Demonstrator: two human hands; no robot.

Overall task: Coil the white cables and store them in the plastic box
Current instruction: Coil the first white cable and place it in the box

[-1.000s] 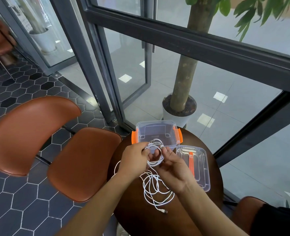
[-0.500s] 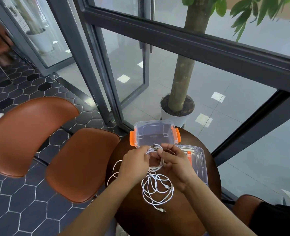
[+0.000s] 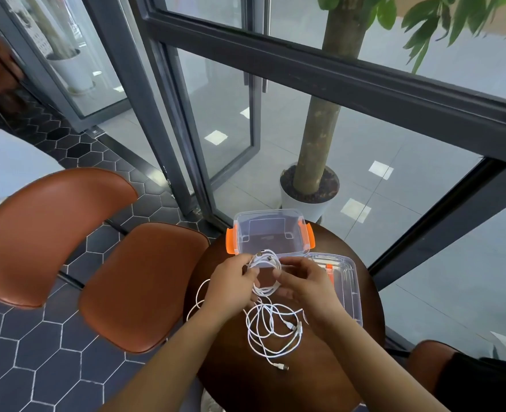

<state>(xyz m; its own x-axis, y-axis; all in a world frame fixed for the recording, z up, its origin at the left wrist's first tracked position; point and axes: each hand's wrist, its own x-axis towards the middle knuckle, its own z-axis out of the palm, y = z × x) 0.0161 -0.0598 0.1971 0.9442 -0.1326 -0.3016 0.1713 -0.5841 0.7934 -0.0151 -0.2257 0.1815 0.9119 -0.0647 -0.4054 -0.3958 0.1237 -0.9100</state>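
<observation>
A small coil of white cable (image 3: 264,267) is held up between both hands just in front of the clear plastic box (image 3: 271,233), which has orange latches and stands open. My left hand (image 3: 230,285) pinches the coil's left side. My right hand (image 3: 303,285) grips its right side. More white cable (image 3: 271,331) lies in loose tangled loops on the round dark table (image 3: 230,382) under my hands, with a plug end near the front. One strand trails off past my left wrist.
The box's clear lid (image 3: 345,288) with an orange strip lies on the table to the right. Two brown chairs (image 3: 138,281) stand to the left. A potted tree (image 3: 311,185) stands behind glass beyond the table.
The coil between my hands has shifted slightly and the loose loops on the table have been drawn a little closer. Both hands have stayed on the cable in front of the box.
</observation>
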